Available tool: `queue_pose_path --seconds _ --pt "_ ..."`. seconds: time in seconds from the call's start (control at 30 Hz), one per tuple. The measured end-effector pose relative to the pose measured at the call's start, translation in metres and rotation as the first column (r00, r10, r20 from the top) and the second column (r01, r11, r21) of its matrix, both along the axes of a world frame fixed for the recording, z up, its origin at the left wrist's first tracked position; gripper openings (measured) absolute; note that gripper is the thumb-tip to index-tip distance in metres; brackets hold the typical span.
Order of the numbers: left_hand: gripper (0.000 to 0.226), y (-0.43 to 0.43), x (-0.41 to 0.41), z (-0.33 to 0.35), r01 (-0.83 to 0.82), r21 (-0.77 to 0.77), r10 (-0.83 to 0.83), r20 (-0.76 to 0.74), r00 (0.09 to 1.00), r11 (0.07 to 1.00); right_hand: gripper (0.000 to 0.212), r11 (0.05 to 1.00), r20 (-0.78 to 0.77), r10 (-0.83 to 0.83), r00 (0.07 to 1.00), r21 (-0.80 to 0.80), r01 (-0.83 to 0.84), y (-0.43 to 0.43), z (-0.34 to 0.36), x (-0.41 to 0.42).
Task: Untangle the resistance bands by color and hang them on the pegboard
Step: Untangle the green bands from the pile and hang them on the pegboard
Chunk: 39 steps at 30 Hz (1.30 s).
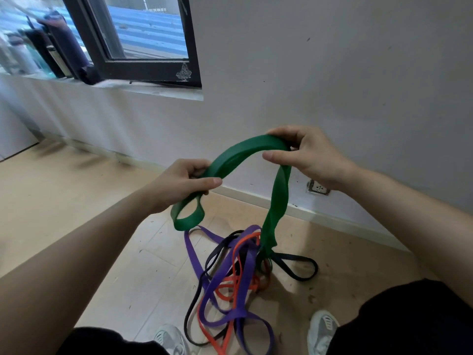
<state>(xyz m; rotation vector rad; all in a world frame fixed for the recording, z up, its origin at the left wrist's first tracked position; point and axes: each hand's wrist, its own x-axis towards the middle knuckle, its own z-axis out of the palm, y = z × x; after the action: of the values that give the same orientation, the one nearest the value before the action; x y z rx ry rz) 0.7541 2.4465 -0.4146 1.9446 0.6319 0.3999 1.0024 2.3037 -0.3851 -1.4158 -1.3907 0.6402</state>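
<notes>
A wide green band (245,152) arches between both hands above the floor. My left hand (181,184) grips its left part, and a short green loop hangs below that hand. My right hand (307,155) pinches the band's top right; from there the band drops twisted into the pile. On the floor below lies a tangle of a purple band (230,280), an orange band (236,252) and a black band (297,265), knotted through each other. The green band's lower end is hidden in this tangle. No pegboard is in view.
A grey wall (332,73) with a wall socket (318,187) stands just behind the pile. A dark-framed window (143,65) sits at upper left with bottles on its sill. My two grey shoes (322,329) stand on the wooden floor (64,201) beside the bands.
</notes>
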Motion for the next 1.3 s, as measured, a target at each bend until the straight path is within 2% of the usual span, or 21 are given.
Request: queue_pose_path --seconds 0.2,0.33,0.4,0.47,0.6,0.67,0.77,0.87,0.93,1.03,1.13,1.23,1.3 --pt "0.035 -0.023 0.032 0.009 0.087 -0.069 -0.080 0.091 0.993 0.994 0.035 0.992 0.231 0.067 0.971 -0.116 -0.041 -0.005 -0.002 -0.006" --pt "0.030 -0.034 0.045 0.007 0.116 0.045 -0.118 0.049 0.992 0.992 0.053 0.991 0.357 0.095 0.929 -0.122 -0.054 -0.002 -0.014 -0.013" --pt "0.025 -0.034 0.046 0.007 0.106 0.076 -0.112 0.068 0.991 0.991 0.061 0.987 0.307 0.112 0.945 -0.142 -0.071 -0.001 -0.021 -0.011" --pt "0.028 -0.033 0.044 0.009 0.107 0.071 -0.114 0.100 0.989 0.992 0.061 0.976 0.193 0.137 0.972 -0.197 -0.099 -0.001 -0.032 -0.009" --pt "0.030 -0.031 0.032 0.015 0.105 0.068 -0.114 0.156 0.981 0.992 0.030 0.907 0.071 0.227 0.971 -0.378 -0.184 0.005 -0.067 -0.010" --pt "0.024 -0.027 0.026 0.020 0.093 0.053 -0.102 0.202 0.974 0.994 0.025 0.875 0.009 0.265 0.964 -0.423 -0.237 0.008 -0.079 -0.009" --pt "0.020 -0.021 0.018 0.027 0.072 -0.021 -0.063 0.278 0.959 0.997 0.019 0.873 -0.069 0.239 0.969 -0.422 -0.245 0.016 -0.077 -0.012" --pt "0.009 -0.022 0.015 0.032 0.034 -0.054 -0.013 0.340 0.940 0.998 0.014 0.863 -0.053 0.255 0.965 -0.438 -0.252 0.025 -0.069 -0.021" --pt "0.009 -0.021 0.013 0.034 0.011 -0.065 0.013 0.362 0.932 0.998 0.010 0.866 -0.038 0.262 0.964 -0.431 -0.252 0.028 -0.066 -0.027" --pt "0.013 -0.018 0.007 0.034 -0.011 -0.083 0.041 0.371 0.928 0.996 0.020 0.897 -0.009 0.214 0.977 -0.395 -0.200 0.028 -0.057 -0.023" --pt "0.013 -0.013 0.001 0.032 -0.031 -0.097 0.065 0.373 0.926 0.995 0.035 0.918 -0.049 0.187 0.981 -0.347 -0.193 0.022 -0.040 -0.011" --pt "0.018 -0.011 0.000 0.032 -0.026 -0.121 0.071 0.381 0.922 0.992 0.028 0.930 -0.037 0.200 0.979 -0.307 -0.201 0.014 -0.030 -0.002" --pt "0.017 -0.013 0.003 0.034 -0.008 -0.138 0.060 0.382 0.922 0.990 0.033 0.928 0.006 0.217 0.976 -0.311 -0.205 0.013 -0.029 -0.004"
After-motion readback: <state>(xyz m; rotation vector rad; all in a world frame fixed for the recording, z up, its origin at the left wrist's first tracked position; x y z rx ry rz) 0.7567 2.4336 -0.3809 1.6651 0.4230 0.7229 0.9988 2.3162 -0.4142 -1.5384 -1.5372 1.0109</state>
